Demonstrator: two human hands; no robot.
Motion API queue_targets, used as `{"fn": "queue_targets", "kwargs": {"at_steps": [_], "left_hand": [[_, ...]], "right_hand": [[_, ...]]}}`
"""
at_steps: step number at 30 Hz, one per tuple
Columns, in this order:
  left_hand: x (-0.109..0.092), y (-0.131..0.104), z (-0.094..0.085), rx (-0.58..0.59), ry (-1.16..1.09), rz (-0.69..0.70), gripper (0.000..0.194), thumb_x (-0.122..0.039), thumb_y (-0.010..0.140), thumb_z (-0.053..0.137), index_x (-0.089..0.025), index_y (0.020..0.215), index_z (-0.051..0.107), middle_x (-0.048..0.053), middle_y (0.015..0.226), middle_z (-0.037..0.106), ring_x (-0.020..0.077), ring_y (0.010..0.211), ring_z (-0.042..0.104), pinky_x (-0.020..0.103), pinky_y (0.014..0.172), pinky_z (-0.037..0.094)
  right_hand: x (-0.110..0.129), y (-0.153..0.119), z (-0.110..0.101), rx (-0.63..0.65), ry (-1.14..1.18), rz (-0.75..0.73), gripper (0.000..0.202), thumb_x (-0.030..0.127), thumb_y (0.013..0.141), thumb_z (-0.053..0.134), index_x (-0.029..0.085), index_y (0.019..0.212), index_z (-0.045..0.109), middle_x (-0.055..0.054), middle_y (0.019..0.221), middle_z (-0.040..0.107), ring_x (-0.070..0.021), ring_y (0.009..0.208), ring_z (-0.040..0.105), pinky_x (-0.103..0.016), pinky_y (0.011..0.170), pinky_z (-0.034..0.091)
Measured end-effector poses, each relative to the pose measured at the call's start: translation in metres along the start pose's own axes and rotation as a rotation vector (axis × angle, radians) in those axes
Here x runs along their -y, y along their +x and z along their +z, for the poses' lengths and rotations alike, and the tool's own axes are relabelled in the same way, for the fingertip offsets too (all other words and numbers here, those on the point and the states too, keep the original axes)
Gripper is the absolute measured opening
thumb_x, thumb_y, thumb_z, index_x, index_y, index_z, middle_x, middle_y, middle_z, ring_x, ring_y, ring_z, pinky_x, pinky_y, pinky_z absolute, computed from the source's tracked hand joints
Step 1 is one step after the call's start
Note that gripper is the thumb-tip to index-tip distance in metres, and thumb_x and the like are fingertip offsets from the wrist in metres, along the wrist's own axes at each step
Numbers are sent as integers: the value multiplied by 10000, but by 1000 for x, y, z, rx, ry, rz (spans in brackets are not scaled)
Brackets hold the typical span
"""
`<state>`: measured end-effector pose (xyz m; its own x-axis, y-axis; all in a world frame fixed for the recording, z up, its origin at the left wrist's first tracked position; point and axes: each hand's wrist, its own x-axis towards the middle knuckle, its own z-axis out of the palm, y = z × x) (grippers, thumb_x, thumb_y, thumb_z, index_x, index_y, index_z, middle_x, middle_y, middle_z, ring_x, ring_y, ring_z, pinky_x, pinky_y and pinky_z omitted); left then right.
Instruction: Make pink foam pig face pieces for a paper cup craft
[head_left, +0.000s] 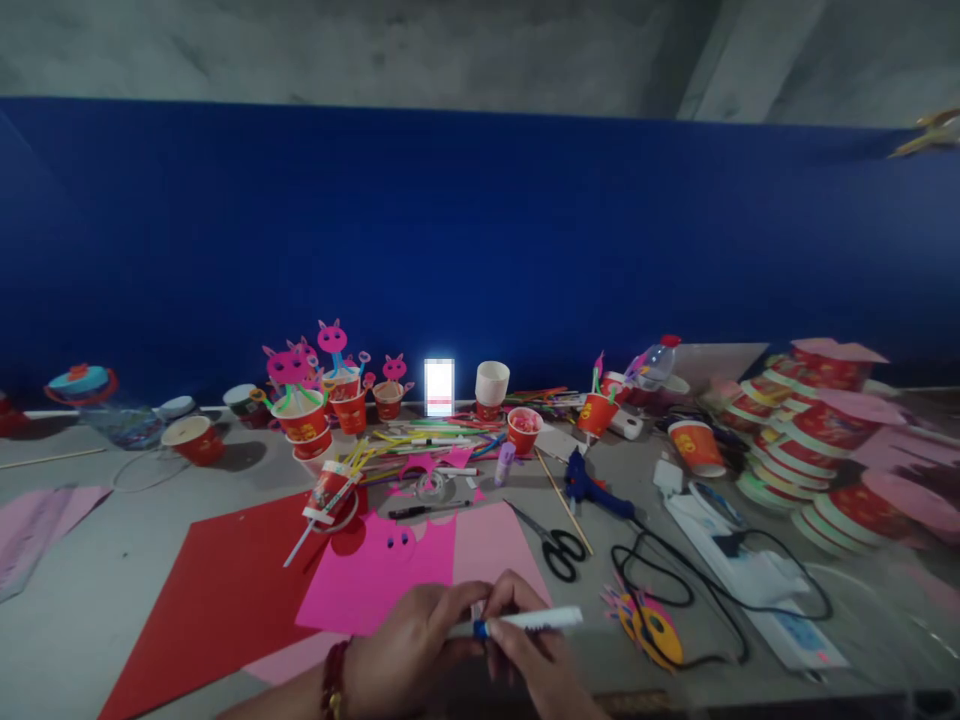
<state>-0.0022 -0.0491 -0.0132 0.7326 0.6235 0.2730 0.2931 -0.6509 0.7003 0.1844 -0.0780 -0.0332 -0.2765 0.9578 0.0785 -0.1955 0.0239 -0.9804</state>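
A white marker (555, 618) with a blue band lies sideways between my two hands at the table's front. My left hand (409, 635), with a dark red bracelet at its wrist, is closed around the marker's left end. The fingers of my right hand (529, 650) pinch the barrel just right of the blue band. Below the hands lie a bright pink sheet (375, 580), a paler pink sheet (495, 550) and a red sheet (232, 590). On the bright pink sheet is a small pink cutout (401, 540) with two dark eyes.
Black scissors (562, 555), a blue glue gun (592, 485) and its looping cord lie right of the sheets, beside a white power strip (750, 570). Stacked red cups (832, 430) crowd the far right. Cups with pink figures (300, 415) stand back left, before a blue wall (480, 230).
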Motion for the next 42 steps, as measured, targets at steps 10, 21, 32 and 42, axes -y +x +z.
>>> {"fn": "queue_targets", "kwargs": {"at_steps": [10, 21, 32, 42], "left_hand": [[13, -26, -23, -154, 526, 84, 290, -450, 1041, 330, -264, 1196, 489, -13, 667, 671, 150, 514, 624, 213, 489, 404], [-18, -10, -72, -246, 599, 179, 415, -325, 1059, 233, -220, 828, 561, 2, 572, 610, 145, 484, 559, 261, 489, 352], [-29, -9, -65, -385, 371, 61, 419, -348, 1052, 293, -221, 854, 639, 27, 644, 618, 148, 554, 571, 228, 578, 461], [-23, 17, -70, -135, 28, -315, 452, -446, 1040, 307, -199, 763, 566, 2, 695, 600, 135, 651, 552, 223, 615, 395]], "right_hand": [[31, 30, -13, 108, 26, 65, 421, 576, 860, 657, 183, 752, 552, 60, 546, 475, -64, 439, 419, -177, 451, 302], [60, 46, -1, 333, -761, -93, 308, 481, 799, 644, 191, 726, 712, 36, 546, 508, -111, 522, 420, -233, 498, 246], [39, 54, 4, 309, -659, 32, 215, 334, 718, 688, 175, 603, 597, 77, 503, 404, -84, 484, 363, -204, 458, 242], [36, 48, -6, 219, -749, -62, 351, 493, 825, 583, 191, 647, 611, 21, 587, 567, -125, 566, 478, -226, 548, 321]]}}
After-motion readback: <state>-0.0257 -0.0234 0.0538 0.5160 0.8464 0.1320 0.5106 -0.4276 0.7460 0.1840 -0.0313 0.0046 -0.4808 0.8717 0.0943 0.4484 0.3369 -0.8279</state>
